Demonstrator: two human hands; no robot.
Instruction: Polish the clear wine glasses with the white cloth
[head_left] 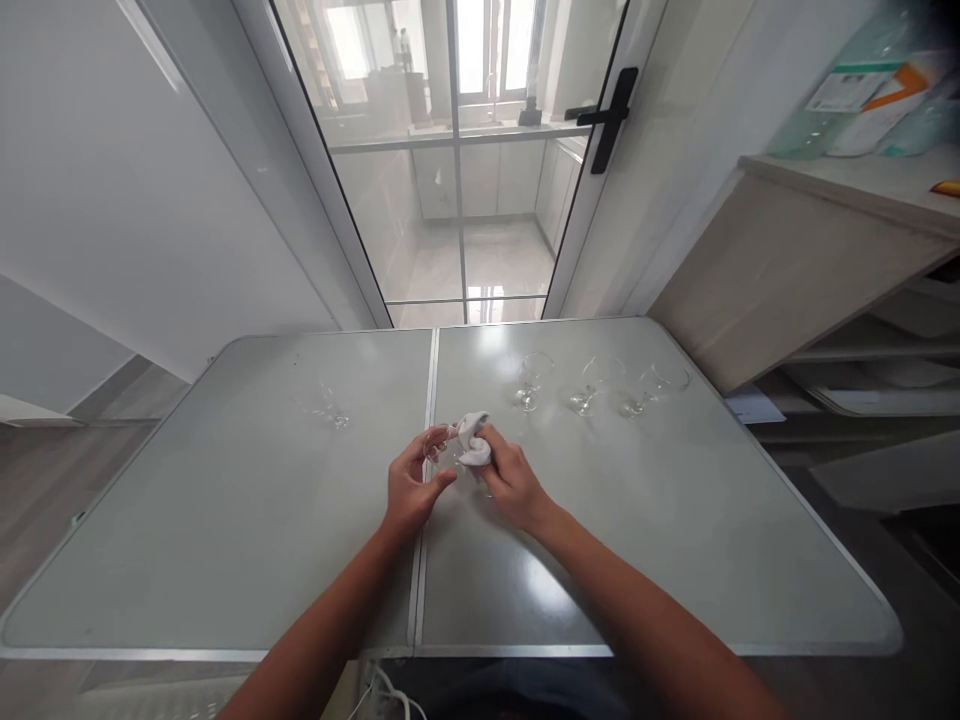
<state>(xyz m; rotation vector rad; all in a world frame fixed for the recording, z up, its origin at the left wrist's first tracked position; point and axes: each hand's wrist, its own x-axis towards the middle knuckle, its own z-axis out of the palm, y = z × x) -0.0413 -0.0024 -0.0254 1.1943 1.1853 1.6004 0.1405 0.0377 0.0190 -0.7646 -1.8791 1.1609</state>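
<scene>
Near the middle of the pale grey-green tabletop with metal edging (pixel 225 540), the left hand (pixel 411 487) curls around a clear, thin-walled glass (pixel 444 448), fingers on its far side and thumb nearer the body, while the right hand (pixel 514 487) pinches a bunched white cloth (pixel 473 440) against or just beside it; whether cloth and glass touch all along cannot be told, nor which end of the glass faces left. The step in hand looks like wiping, and it would go best with a light, steady left hold, turning the glass against the cloth rather than twisting hard, since thin walls could crack under a squeeze. A fold of cloth kept between right fingertips and glass should spare it fresh prints. Working low over the table, as here, seems wise in case of a slip. Farther off, three clear stemmed glasses (pixel 581 402) stand in a row toward the right and one faint clear glass (pixel 337 418) sits to the left; elbows and loose cloth are best kept away from them. Beyond the table's far edge is a glazed door with a black handle (pixel 613 120).
</scene>
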